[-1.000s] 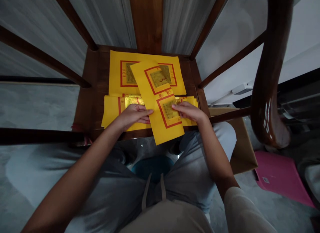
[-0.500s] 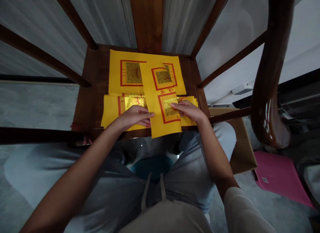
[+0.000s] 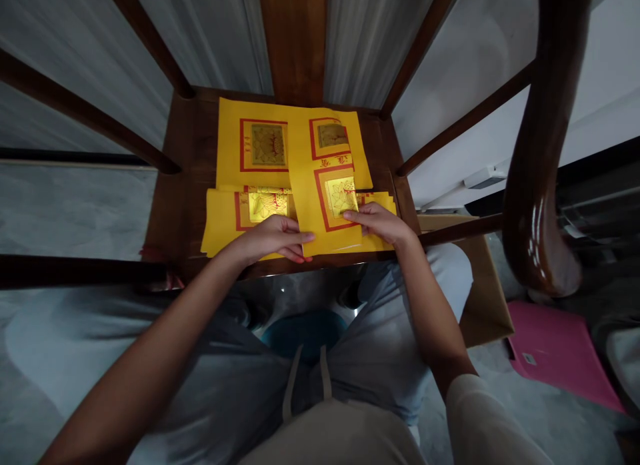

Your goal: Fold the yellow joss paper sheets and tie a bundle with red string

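Observation:
A yellow sheet of joss paper [image 3: 309, 205], printed with red frames and gold foil squares, is held upright-lengthwise between both hands. My left hand [image 3: 273, 240] pinches its lower left edge, thumb in front and fingers behind. At its right edge my right hand [image 3: 376, 221] grips it with the thumb over the foil's corner. Behind lies a flat yellow stack [image 3: 230, 138] with red-framed foil prints, partly covered by the held sheet. Nearer me is a second layer of yellow papers [image 3: 220, 218], its middle hidden by the sheet and my hands.
The papers lie on a dark wooden chair seat [image 3: 175, 205] with slatted back and a curved armrest [image 3: 543, 158] at the right. A cardboard box [image 3: 485, 292] and a pink plastic item [image 3: 560, 355] stand on the floor at right. My knees flank the seat; something teal [image 3: 305, 332] is below.
The held sheet has moved up and away from me, its lower edge now near the seat's front. My left hand has shifted slightly right and down; my right hand has barely moved.

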`<move>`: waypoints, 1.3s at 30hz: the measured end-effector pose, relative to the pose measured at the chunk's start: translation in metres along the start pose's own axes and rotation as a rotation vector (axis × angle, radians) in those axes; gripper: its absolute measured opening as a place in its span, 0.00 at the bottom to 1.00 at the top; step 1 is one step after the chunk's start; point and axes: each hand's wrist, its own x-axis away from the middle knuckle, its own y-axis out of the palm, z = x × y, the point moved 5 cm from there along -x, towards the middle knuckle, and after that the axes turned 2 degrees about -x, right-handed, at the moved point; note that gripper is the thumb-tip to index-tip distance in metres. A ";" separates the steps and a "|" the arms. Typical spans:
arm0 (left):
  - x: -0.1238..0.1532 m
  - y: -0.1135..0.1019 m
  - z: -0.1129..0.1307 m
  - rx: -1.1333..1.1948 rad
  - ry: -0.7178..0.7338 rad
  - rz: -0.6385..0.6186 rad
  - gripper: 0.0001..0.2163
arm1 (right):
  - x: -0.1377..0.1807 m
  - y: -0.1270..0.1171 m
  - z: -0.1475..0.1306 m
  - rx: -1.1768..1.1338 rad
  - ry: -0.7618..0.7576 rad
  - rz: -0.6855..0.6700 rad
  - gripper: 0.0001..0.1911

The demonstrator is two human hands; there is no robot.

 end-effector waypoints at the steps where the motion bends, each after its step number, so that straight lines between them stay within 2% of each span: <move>1: 0.000 0.000 0.000 -0.002 0.003 0.002 0.23 | 0.001 0.001 0.000 -0.025 0.010 -0.020 0.25; 5: -0.001 -0.008 0.001 0.039 0.032 0.116 0.25 | 0.010 0.009 0.000 -0.106 0.127 -0.238 0.29; 8: -0.001 -0.012 0.002 0.052 0.036 0.143 0.26 | 0.014 0.010 0.000 -0.119 0.152 -0.306 0.28; 15: 0.001 -0.008 0.001 0.029 -0.022 0.016 0.24 | 0.013 0.004 -0.004 -0.081 0.087 -0.300 0.25; 20: 0.000 -0.002 -0.001 0.026 -0.049 -0.061 0.25 | 0.008 0.007 -0.006 0.006 -0.018 -0.159 0.23; 27: 0.001 0.001 0.000 0.043 -0.053 -0.067 0.25 | 0.000 0.012 -0.001 -0.080 -0.053 -0.059 0.23; 30: 0.001 -0.002 0.002 0.030 -0.024 0.007 0.24 | -0.001 0.011 0.000 -0.098 -0.053 -0.025 0.23; 34: 0.000 -0.013 0.002 0.039 0.040 0.215 0.23 | 0.001 0.011 -0.002 -0.124 -0.042 -0.013 0.22; 39: 0.001 -0.024 0.003 0.061 0.044 0.315 0.20 | 0.008 0.015 -0.003 -0.106 0.094 -0.217 0.29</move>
